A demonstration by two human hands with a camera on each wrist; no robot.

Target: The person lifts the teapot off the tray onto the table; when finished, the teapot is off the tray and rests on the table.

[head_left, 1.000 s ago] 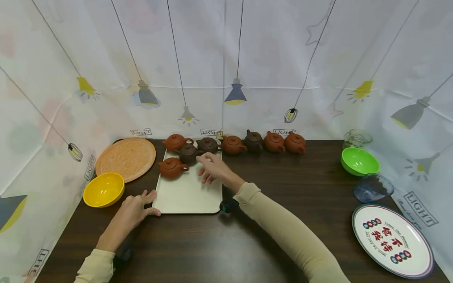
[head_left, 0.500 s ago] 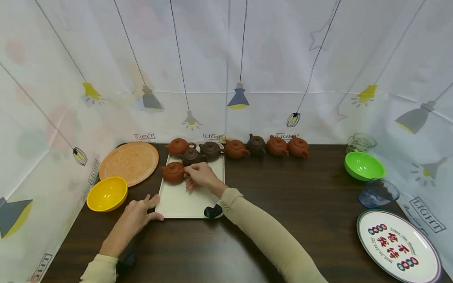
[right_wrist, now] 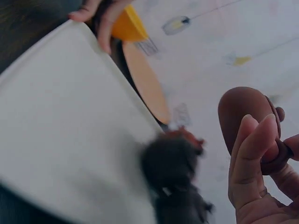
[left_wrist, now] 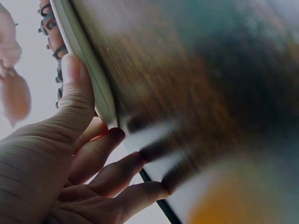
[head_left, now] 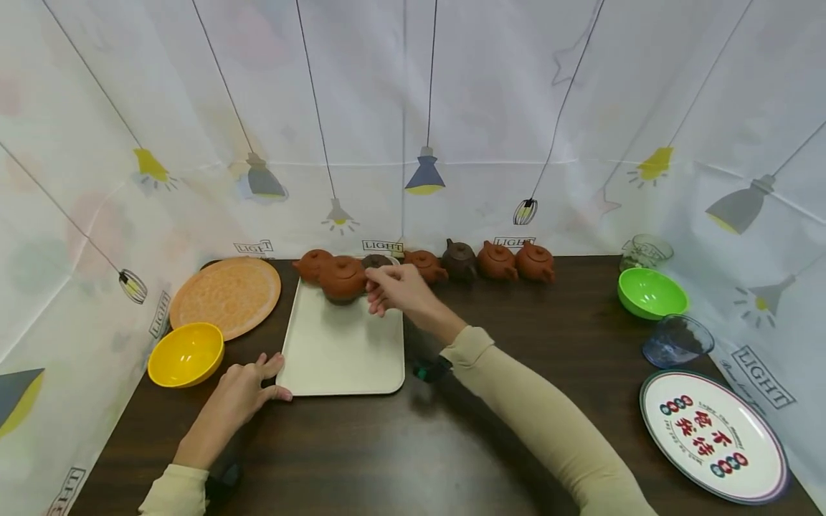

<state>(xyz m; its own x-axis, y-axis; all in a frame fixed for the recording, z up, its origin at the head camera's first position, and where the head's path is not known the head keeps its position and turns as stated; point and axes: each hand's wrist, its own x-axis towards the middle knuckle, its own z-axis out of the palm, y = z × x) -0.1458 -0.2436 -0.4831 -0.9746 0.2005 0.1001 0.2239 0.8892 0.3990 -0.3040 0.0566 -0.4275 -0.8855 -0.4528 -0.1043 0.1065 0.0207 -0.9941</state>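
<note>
My right hand (head_left: 403, 290) pinches the handle of a reddish-brown teapot (head_left: 343, 278), raised above the far part of the cream tray (head_left: 342, 358). The right wrist view shows the fingers bent at that handle, with the teapot (right_wrist: 240, 114) clear of the tray. Behind it on the tray are another reddish teapot (head_left: 312, 265) and a dark teapot (head_left: 377, 261); a second dark one is hidden in the head view. At the tray's near left corner, my left hand (head_left: 245, 390) grips the edge, its thumb (left_wrist: 77, 86) along the rim and fingers on the outer side.
Several teapots (head_left: 497, 260) line the table's back edge right of the tray. To the left lie an orange round board (head_left: 226, 294) and a yellow bowl (head_left: 186, 356). A green bowl (head_left: 653, 294), glasses (head_left: 677, 340) and a white lettered plate (head_left: 684, 459) stand at the right.
My right hand went from beside a dark teapot to the front reddish teapot, took its handle and lifted it backward and right. My left hand has stayed at the tray corner.
</note>
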